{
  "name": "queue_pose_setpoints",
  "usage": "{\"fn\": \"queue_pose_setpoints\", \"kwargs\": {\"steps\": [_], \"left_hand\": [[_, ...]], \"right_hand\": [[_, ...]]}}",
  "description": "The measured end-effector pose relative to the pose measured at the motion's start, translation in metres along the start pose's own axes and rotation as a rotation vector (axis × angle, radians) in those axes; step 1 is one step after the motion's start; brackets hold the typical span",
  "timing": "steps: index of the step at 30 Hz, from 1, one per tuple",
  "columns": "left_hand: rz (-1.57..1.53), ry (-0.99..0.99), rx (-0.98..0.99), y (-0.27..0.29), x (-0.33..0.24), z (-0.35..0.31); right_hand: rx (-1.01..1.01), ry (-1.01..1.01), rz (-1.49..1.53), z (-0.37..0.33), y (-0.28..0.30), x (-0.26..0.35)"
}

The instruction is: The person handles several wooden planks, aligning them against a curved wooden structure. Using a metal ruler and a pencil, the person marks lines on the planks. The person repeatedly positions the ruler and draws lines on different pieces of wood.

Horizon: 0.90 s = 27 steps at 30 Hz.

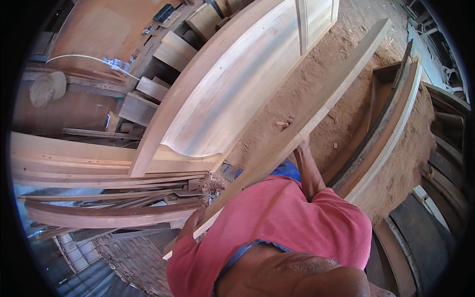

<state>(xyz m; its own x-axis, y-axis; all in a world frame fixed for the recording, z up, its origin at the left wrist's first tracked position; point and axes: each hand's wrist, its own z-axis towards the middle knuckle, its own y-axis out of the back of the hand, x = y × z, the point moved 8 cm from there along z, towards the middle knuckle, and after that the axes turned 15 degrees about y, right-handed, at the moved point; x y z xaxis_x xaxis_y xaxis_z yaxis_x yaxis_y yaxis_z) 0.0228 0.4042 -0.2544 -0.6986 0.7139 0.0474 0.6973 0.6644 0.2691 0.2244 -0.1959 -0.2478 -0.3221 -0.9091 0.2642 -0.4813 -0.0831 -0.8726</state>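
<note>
A long, pale wooden plank (316, 116) slants across the front of my body, from low on the left to far on the right. My right hand (303, 144) grips it near the middle from below, closed round it, with fingertips showing past its far edge. Close to the plank's near end, my left hand (198, 216) is at its side; the plank and my body hide most of its fingers, but it appears to hold the plank. Beyond the plank lies a large wooden panel (232, 94) with a curved frame and a thin strip across it.
Curved wooden frame pieces (391, 143) stand on the right above sawdust-covered ground (262, 128). Stacked boards (114, 210) lie to the left. Behind them are wood blocks (178, 52), a cap (48, 89) and a plastic bottle (117, 64). More curved timbers (448, 168) fill the far right.
</note>
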Motion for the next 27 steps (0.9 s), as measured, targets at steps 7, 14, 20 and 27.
{"fn": "queue_pose_setpoints", "kwargs": {"steps": [7, 14, 20, 27], "left_hand": [[-0.110, 0.129, 0.348, -0.049, -0.025, 0.010], [-0.159, -0.111, 0.550, -0.101, -0.164, 0.057], [-0.148, -0.214, 0.755, -0.183, -0.397, 0.037], [-0.169, -0.279, 0.787, -0.225, -0.572, -0.013]], "right_hand": [[-0.140, 0.099, -0.259, 0.045, 0.028, 0.038], [-0.232, 0.329, -0.763, 0.130, 0.043, 0.122], [-0.208, -0.002, -0.890, 0.025, 0.140, 0.059], [0.129, -0.619, -0.426, -0.151, 0.106, -0.059]]}}
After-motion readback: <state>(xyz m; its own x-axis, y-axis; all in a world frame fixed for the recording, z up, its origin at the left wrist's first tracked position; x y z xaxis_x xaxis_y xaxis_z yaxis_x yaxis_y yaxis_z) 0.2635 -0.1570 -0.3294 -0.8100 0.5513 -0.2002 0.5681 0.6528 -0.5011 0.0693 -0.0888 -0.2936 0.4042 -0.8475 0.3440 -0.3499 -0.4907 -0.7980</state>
